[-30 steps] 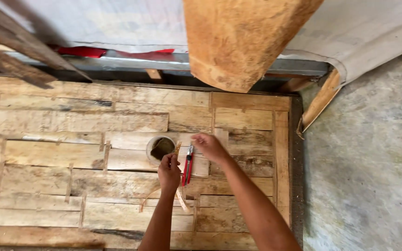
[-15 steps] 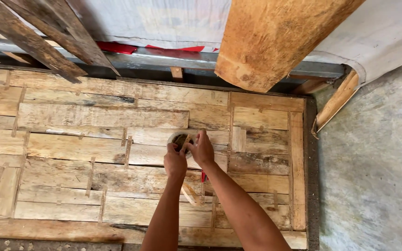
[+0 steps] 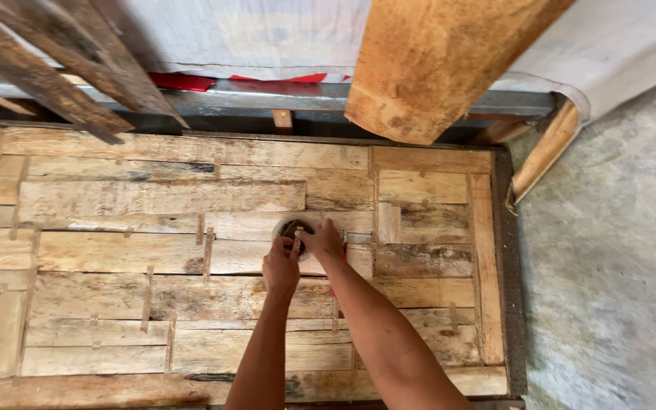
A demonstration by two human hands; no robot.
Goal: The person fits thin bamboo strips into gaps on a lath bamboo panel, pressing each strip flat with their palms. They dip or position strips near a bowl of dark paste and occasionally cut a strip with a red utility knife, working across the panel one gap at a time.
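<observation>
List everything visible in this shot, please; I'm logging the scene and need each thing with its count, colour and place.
Wooden plank panel: one, pale brown patchwork boards, fills the left and centre.
Round hole: one, dark, mid-panel, right at the fingertips.
Small wooden sliver: one, tan, pinched between both hands beside the hole.
Red-handled tool: one, mostly hidden under the right hand.
Thick log: one, orange-brown, top centre.
Dark slats: several, weathered brown, top left.
Metal rail: one, grey, along the panel's far edge.
Grey sheet: one, across the top.
Concrete floor: grey, right side.
Left hand: one, on the sliver.
Right hand: one, on the sliver by the hole.
</observation>
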